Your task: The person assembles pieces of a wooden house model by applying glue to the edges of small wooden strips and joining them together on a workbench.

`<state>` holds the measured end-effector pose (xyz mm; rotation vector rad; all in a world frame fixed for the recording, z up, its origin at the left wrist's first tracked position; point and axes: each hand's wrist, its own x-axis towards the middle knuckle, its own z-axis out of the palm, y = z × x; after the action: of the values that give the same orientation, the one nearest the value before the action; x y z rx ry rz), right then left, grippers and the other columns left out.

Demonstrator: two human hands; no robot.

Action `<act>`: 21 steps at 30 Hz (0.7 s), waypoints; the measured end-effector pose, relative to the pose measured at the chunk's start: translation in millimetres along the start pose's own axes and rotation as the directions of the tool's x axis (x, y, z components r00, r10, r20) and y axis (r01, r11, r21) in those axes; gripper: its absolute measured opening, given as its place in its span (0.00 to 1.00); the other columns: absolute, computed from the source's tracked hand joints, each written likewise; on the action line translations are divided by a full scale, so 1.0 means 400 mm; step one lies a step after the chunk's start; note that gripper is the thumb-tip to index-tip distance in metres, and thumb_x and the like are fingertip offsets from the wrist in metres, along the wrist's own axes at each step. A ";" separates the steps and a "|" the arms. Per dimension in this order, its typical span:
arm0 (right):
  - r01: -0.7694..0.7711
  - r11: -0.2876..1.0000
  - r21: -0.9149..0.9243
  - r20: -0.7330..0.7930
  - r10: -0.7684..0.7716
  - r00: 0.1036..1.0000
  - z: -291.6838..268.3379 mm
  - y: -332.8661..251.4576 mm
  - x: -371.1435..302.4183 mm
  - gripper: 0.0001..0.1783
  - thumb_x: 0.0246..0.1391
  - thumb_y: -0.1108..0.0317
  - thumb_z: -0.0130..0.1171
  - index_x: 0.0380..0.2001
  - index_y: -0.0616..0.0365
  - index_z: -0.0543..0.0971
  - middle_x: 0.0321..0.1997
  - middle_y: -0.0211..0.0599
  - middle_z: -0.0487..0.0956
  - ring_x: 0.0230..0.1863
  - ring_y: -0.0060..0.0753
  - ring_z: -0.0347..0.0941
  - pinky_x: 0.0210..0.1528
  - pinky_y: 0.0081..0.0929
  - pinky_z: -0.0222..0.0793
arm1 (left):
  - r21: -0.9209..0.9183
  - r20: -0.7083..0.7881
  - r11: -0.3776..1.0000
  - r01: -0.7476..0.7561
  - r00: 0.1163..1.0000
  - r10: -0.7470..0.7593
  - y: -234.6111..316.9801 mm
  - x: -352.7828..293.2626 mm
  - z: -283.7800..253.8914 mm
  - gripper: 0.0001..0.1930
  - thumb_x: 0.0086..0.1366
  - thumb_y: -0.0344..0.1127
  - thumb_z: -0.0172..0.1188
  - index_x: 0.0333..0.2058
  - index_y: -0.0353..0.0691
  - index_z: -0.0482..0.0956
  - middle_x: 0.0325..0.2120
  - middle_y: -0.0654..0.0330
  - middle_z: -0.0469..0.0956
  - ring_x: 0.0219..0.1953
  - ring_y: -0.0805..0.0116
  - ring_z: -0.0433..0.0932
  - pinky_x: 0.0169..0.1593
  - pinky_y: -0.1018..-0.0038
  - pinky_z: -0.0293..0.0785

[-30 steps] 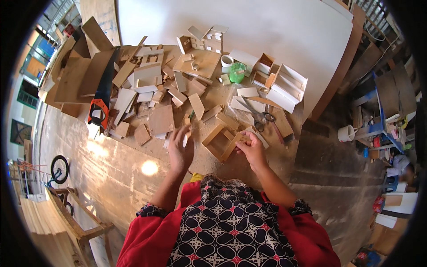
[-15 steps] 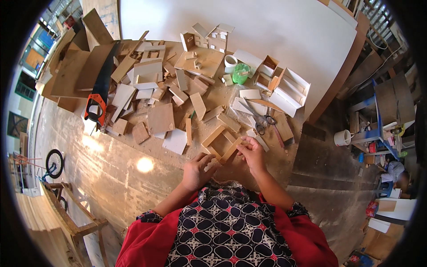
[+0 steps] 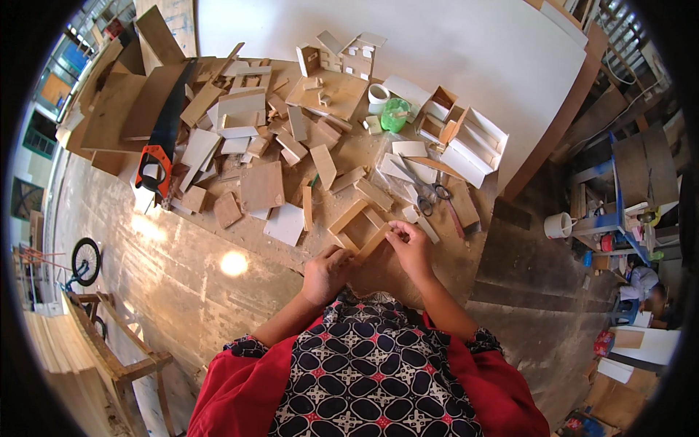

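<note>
A small open wooden frame [image 3: 373,242] made of four-sided strips lies at the table's near edge, between my hands. My right hand [image 3: 413,253] pinches its right corner with thumb and fingers. My left hand [image 3: 325,277] is closed at its near left corner, fingers curled against the wood; the exact contact is partly hidden. Just beyond the frame is a loose wooden block [image 3: 374,195]. Scissors [image 3: 429,195] lie to the right of it, near a white strip [image 3: 428,230].
Wood offcuts [image 3: 262,184] heap across the left of the table, with an orange-handled saw [image 3: 154,171] beside them. Farther back stand a wooden model [image 3: 328,97], a white cup [image 3: 378,97], a green plastic container [image 3: 395,115] and a white box [image 3: 477,149]. A person [image 3: 642,284] sits far right.
My left hand has moved slightly right and up, its fingers closing in on the near corner of the frame. The right hand keeps its pinch on the right corner.
</note>
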<state>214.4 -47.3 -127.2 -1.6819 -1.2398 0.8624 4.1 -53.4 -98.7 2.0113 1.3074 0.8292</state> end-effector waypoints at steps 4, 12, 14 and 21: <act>0.014 0.999 -0.039 0.001 -0.014 1.000 -0.002 0.012 0.007 0.13 0.47 0.68 0.65 0.38 0.61 0.82 0.27 0.34 0.80 0.28 0.26 0.74 0.31 0.25 0.68 | -0.007 -0.019 1.000 -0.010 1.000 0.010 -0.006 0.001 0.006 0.08 0.51 0.27 0.64 0.32 0.38 0.81 0.28 0.55 0.79 0.28 0.57 0.81 0.31 0.69 0.77; 0.010 0.999 -0.033 0.002 -0.010 1.000 -0.001 0.015 0.008 0.13 0.47 0.68 0.65 0.37 0.61 0.81 0.27 0.34 0.80 0.27 0.26 0.74 0.31 0.24 0.68 | -0.038 0.000 0.999 0.025 1.000 -0.025 -0.014 -0.007 0.005 0.07 0.53 0.30 0.63 0.33 0.39 0.81 0.30 0.55 0.79 0.31 0.54 0.80 0.34 0.66 0.76; 0.012 1.000 -0.029 0.003 -0.011 1.000 -0.001 0.018 0.008 0.13 0.47 0.68 0.65 0.37 0.61 0.81 0.27 0.34 0.80 0.27 0.26 0.74 0.31 0.24 0.68 | -0.039 0.003 0.999 0.028 1.000 -0.028 -0.012 -0.006 0.003 0.08 0.53 0.30 0.63 0.33 0.39 0.81 0.30 0.55 0.79 0.31 0.54 0.80 0.34 0.66 0.76; 0.007 1.000 -0.020 -0.005 -0.007 1.000 0.000 0.022 0.010 0.13 0.47 0.69 0.65 0.37 0.62 0.81 0.27 0.35 0.81 0.28 0.26 0.75 0.31 0.24 0.69 | -0.029 0.003 0.999 0.037 0.999 -0.037 -0.014 -0.004 0.008 0.08 0.52 0.30 0.65 0.33 0.39 0.81 0.30 0.56 0.79 0.30 0.55 0.80 0.33 0.67 0.77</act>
<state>218.9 -44.9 -135.4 -1.6937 -1.2546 0.8431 3.1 -53.5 -105.2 1.9593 1.3197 0.8242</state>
